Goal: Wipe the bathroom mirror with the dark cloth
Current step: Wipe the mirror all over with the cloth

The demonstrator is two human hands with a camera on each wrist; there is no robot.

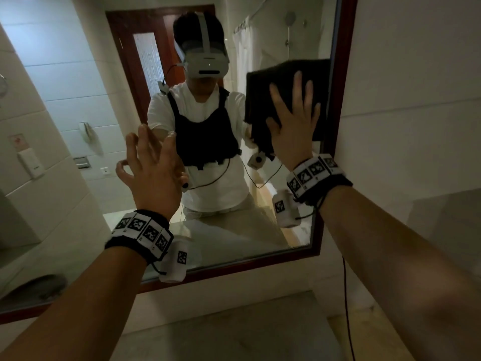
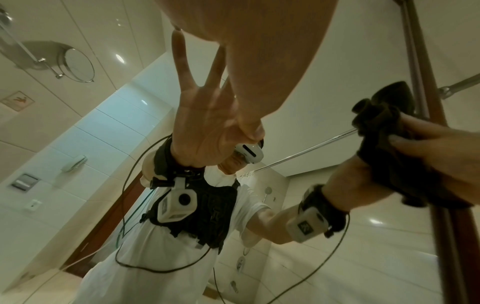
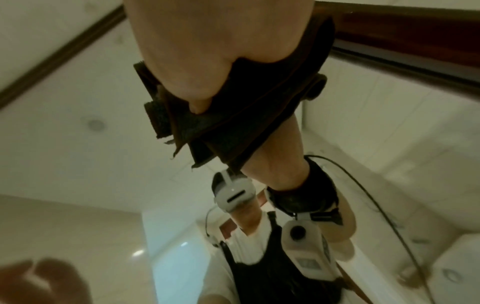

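The bathroom mirror (image 1: 78,74) has a dark red-brown wooden frame (image 1: 341,74). My right hand (image 1: 294,123) presses the dark cloth (image 1: 283,82) flat on the glass, close to the right side of the frame. Its fingers are spread and straight over the cloth. In the right wrist view the folded cloth (image 3: 246,115) lies under the right hand (image 3: 194,51), with the thumb on top. My left hand (image 1: 151,162) rests on the glass at mid height, fingers spread, holding nothing. The left wrist view shows the left hand (image 2: 259,41) meeting its reflection and the cloth (image 2: 384,144) at the right.
A beige stone counter (image 1: 234,329) runs below the mirror. A tiled wall (image 1: 416,100) stands right of the frame. A black cable (image 1: 346,308) hangs from my right wrist. A round swing-arm mirror (image 2: 78,65) shows at the left. The glass reflects a person wearing a headset.
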